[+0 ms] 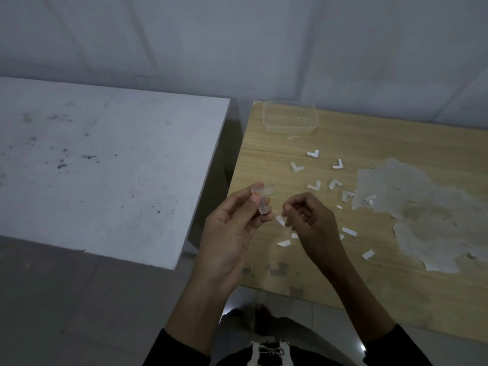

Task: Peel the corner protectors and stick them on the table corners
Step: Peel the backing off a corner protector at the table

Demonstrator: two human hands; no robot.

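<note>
The left hand [232, 228] pinches a clear corner protector [264, 204] between thumb and fingertips, held over the wooden worktop's [264, 154] left edge. Just beside it, the right hand [309, 220] is curled; whether it holds anything I cannot tell. Spare protectors [313, 154] and peeled strips [349, 231] lie scattered beyond the hands, with a clear tub [290, 130] farther back.

Single head-worn view, wide-angle. Faces forward and steeply down over both forearms; left hand [229, 228] and right hand [309, 220] close, just below centre. Wooden table [369, 273] right, white table [105, 154] left, wall [237, 35] on top.
</note>
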